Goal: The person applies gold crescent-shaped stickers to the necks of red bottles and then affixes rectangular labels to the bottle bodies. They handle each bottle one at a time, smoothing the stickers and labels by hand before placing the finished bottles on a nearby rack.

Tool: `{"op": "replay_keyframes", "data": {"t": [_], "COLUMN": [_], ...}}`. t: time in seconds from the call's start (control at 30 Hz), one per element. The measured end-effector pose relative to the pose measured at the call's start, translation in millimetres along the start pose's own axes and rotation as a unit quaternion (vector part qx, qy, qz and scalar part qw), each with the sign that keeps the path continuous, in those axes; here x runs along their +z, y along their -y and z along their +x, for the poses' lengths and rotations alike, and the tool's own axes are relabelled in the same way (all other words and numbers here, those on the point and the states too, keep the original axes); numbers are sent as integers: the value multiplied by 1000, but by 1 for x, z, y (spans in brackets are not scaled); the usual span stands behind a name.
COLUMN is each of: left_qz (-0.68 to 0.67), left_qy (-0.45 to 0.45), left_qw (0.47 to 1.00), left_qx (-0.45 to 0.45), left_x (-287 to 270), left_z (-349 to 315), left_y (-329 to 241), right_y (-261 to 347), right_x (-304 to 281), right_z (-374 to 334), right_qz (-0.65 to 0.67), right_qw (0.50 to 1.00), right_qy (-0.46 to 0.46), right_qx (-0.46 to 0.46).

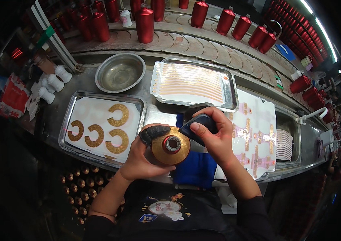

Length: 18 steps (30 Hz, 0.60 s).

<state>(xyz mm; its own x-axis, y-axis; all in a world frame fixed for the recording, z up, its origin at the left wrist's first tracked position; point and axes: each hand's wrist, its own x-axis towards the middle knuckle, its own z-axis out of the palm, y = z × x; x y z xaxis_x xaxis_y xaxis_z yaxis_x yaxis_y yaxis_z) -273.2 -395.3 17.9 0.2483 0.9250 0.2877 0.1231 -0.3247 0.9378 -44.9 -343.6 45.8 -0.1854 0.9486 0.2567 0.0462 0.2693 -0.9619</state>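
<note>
My left hand (138, 164) is wrapped round a bottle (180, 154) with a gold shoulder, its open threaded neck pointing up toward me. A black cover sits on the thumb of that hand, against the shoulder's far left edge. Between the thumb and fingers of my right hand (220, 138) is a flat dark scraper (202, 123). Its pointed end meets the gold shoulder at the upper right. The bottle's body is mostly hidden below the shoulder. Under my hands lies a blue cloth (194, 170).
At left, a metal tray (63, 134) holds a sheet of gold C-shaped decals (118, 140). A metal bowl (101, 76) stands behind it. Another tray (232, 90) carries a striped sheet (190, 80). Patterned decal sheets (265, 116) lie right, near a sink (295, 120). Red bottles (144, 26) line a conveyor (194, 47).
</note>
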Motion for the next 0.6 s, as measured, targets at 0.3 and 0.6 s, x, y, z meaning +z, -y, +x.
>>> {"op": "replay_keyframes", "data": {"t": [0.3, 0.6], "left_qz": [-71, -2], "left_qy": [48, -37], "left_qw": [996, 999], "left_qx": [18, 24], "left_x": [-9, 8], "left_z": [-11, -23], "left_y": [-17, -3], "right_y": [40, 24], "right_x": [4, 12], "right_z": [2, 58], "right_qz": [42, 73], "right_qw": [997, 966], "right_qy": [50, 244], "right_qx": [-42, 44]}}
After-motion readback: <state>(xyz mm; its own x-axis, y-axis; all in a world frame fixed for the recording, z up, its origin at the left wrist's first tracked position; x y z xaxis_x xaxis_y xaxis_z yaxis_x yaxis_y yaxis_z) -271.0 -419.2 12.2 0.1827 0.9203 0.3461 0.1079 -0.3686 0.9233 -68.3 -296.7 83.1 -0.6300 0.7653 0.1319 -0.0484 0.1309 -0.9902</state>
